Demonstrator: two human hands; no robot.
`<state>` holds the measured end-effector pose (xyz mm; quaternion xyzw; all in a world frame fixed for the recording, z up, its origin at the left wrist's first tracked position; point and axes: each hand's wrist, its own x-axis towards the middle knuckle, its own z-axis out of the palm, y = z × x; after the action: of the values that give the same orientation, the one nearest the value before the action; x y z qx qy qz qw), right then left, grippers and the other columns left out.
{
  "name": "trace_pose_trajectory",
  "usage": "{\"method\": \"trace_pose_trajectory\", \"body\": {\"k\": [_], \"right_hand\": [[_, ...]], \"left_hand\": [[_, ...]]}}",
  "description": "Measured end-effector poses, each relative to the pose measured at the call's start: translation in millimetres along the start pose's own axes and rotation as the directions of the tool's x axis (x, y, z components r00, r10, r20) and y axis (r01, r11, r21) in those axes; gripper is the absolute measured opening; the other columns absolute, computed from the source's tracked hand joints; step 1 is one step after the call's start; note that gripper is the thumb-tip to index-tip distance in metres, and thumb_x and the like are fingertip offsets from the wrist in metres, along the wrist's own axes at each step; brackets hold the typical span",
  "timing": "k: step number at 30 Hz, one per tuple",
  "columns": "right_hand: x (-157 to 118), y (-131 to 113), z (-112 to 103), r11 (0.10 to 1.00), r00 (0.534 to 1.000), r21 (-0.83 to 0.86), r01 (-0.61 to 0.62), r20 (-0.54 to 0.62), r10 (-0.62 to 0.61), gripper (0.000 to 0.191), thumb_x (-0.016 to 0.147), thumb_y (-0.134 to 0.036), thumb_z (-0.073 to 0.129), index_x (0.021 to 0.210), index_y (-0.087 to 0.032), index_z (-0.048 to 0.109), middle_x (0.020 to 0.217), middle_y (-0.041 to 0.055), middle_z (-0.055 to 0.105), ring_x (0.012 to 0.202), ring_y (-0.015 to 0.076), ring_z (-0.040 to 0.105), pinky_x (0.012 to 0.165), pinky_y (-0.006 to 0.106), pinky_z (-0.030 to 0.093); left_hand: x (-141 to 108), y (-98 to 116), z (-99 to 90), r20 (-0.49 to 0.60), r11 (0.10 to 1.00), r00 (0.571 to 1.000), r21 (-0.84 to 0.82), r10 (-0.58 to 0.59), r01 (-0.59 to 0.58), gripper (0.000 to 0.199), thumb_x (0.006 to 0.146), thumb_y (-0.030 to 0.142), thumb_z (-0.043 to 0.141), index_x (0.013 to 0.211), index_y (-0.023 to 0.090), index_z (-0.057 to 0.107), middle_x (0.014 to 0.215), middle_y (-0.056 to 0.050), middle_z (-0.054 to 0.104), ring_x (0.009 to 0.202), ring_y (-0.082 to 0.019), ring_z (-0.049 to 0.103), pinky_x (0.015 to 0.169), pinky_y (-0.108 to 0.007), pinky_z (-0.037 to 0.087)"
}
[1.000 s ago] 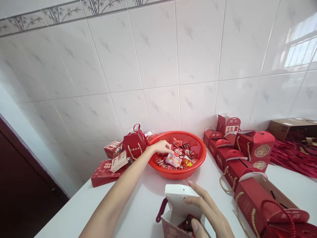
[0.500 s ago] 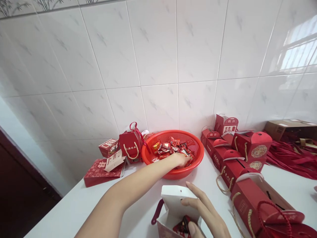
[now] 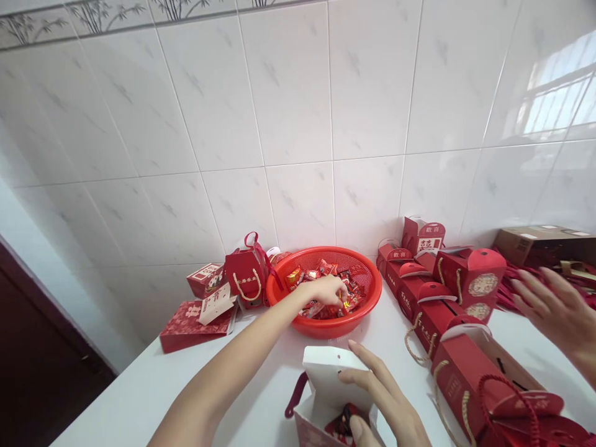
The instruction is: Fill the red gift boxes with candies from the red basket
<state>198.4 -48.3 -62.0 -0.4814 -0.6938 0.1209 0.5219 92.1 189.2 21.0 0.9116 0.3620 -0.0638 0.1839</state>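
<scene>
My left hand (image 3: 329, 290) reaches into a red plastic basket (image 3: 372, 304), just over a heap of small wrapped candies (image 3: 310, 277). Its fingers curl down and together, and I cannot make out what is between them. In front of the basket, my right hand (image 3: 388, 403) grips an open paper gift box (image 3: 333, 379) by its side and raised flap. The box is white inside and reddish outside, with a few dark red wrapped pieces (image 3: 342, 423) at its bottom. A dark red ribbon (image 3: 296, 395) sticks out at its left.
Red gift boxes (image 3: 433, 316) with rope handles line the right side. Another person's hand (image 3: 556, 307) reaches in there, near red ribbons and a cardboard box (image 3: 526, 245). At the left are a red handled box (image 3: 245, 273) and a flat red box (image 3: 195, 326). A tiled wall (image 3: 298, 205) stands behind.
My left hand has drawn up and a little left within the basket, off the candies at its right side. Another person's hand has come in at the right. My right hand stays on the box.
</scene>
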Motion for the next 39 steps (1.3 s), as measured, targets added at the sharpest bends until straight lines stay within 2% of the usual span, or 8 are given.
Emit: {"method": "trace_pose_trajectory", "body": {"k": [5, 12, 19, 25, 29, 32, 36, 39], "right_hand": [[-0.6, -2.5, 1.2, 0.999, 1.000, 0.034, -0.009, 0.010, 0.009, 0.028, 0.090, -0.028, 0.049, 0.109, -0.022, 0.070, 0.143, 0.0125, 0.059, 0.129, 0.0224, 0.061, 0.095, 0.025, 0.054], [-1.7, -4.0, -1.8, 0.997, 1.000, 0.073, -0.005, 0.021, 0.004, 0.032, 0.091, -0.025, 0.048, 0.116, -0.024, 0.068, 0.147, 0.0097, 0.056, 0.130, 0.0198, 0.060, 0.100, 0.023, 0.050], [0.2, -10.4, -6.2, 0.998, 0.999, 0.060, -0.031, 0.032, 0.029, 0.030, 0.091, -0.026, 0.050, 0.116, -0.024, 0.067, 0.148, 0.0097, 0.055, 0.133, 0.0199, 0.059, 0.097, 0.021, 0.052], [0.1, -11.9, -12.7, 0.998, 0.995, 0.062, -0.032, 0.100, 0.026, 0.037, 0.087, -0.024, 0.054, 0.123, -0.025, 0.064, 0.153, 0.0086, 0.050, 0.134, 0.0226, 0.058, 0.096, 0.025, 0.054], [-0.2, -10.9, -12.7, 0.998, 0.992, 0.050, -0.031, 0.122, 0.024, 0.038, 0.087, -0.022, 0.054, 0.124, -0.025, 0.062, 0.153, 0.0091, 0.050, 0.134, 0.0232, 0.057, 0.096, 0.025, 0.054], [0.1, -10.1, -11.0, 0.998, 0.992, 0.050, -0.043, 0.122, 0.037, 0.036, 0.087, -0.022, 0.055, 0.122, -0.026, 0.062, 0.153, 0.0091, 0.049, 0.135, 0.0231, 0.056, 0.096, 0.025, 0.054], [0.6, -9.8, -11.1, 0.998, 0.990, 0.043, -0.052, 0.130, 0.046, 0.036, 0.086, -0.020, 0.053, 0.121, -0.026, 0.062, 0.154, 0.0090, 0.048, 0.135, 0.0228, 0.056, 0.096, 0.025, 0.054], [0.2, -9.9, -12.2, 0.998, 0.989, 0.048, -0.048, 0.142, 0.040, 0.040, 0.085, -0.017, 0.052, 0.122, -0.026, 0.062, 0.154, 0.0085, 0.048, 0.135, 0.0220, 0.057, 0.094, 0.024, 0.054]], "left_hand": [[-22.3, -29.6, -18.6, -0.246, 0.915, 0.967, -0.373, 0.064, -0.156, 0.018, 0.080, 0.026, 0.067, 0.092, 0.014, 0.074, 0.090, -0.004, 0.072, 0.084, -0.017, 0.063, 0.077, -0.025, 0.047], [-40.7, -46.8, -21.4, -0.283, 0.844, 0.959, -0.521, -0.028, -0.130, 0.033, 0.080, 0.038, 0.066, 0.097, 0.011, 0.075, 0.082, -0.004, 0.068, 0.073, -0.015, 0.056, 0.067, -0.026, 0.044], [-46.0, -48.0, -16.4, -0.245, 0.957, 0.968, -0.288, -0.055, -0.019, 0.019, 0.078, 0.022, 0.062, 0.088, 0.013, 0.076, 0.083, -0.003, 0.073, 0.078, -0.016, 0.062, 0.071, -0.022, 0.046], [-36.2, -34.1, -3.8, -0.190, 0.988, 0.981, -0.154, -0.027, -0.003, 0.027, 0.078, 0.012, 0.062, 0.100, 0.016, 0.076, 0.106, -0.004, 0.076, 0.099, -0.019, 0.067, 0.086, -0.022, 0.048], [-16.7, -15.8, 8.4, 0.095, 0.992, 0.993, -0.107, 0.070, -0.060, 0.027, 0.081, 0.016, 0.060, 0.102, 0.019, 0.077, 0.106, -0.001, 0.077, 0.097, -0.019, 0.069, 0.086, -0.023, 0.050], [-0.9, -4.7, 11.9, 0.253, 0.998, 0.967, 0.053, 0.028, -0.043, 0.039, 0.076, 0.016, 0.063, 0.112, 0.023, 0.074, 0.116, -0.003, 0.074, 0.103, -0.024, 0.067, 0.086, -0.027, 0.051], [11.3, -0.7, 7.5, 0.184, 0.965, 0.974, 0.250, -0.132, 0.083, 0.073, 0.066, 0.024, 0.074, 0.137, 0.025, 0.059, 0.140, -0.012, 0.058, 0.125, -0.033, 0.055, 0.099, -0.038, 0.049], [11.8, -2.5, 6.2, 0.187, 0.962, 0.974, 0.263, -0.129, 0.077, 0.078, 0.069, 0.028, 0.073, 0.144, 0.024, 0.052, 0.141, -0.015, 0.055, 0.127, -0.033, 0.053, 0.103, -0.040, 0.046]]}}
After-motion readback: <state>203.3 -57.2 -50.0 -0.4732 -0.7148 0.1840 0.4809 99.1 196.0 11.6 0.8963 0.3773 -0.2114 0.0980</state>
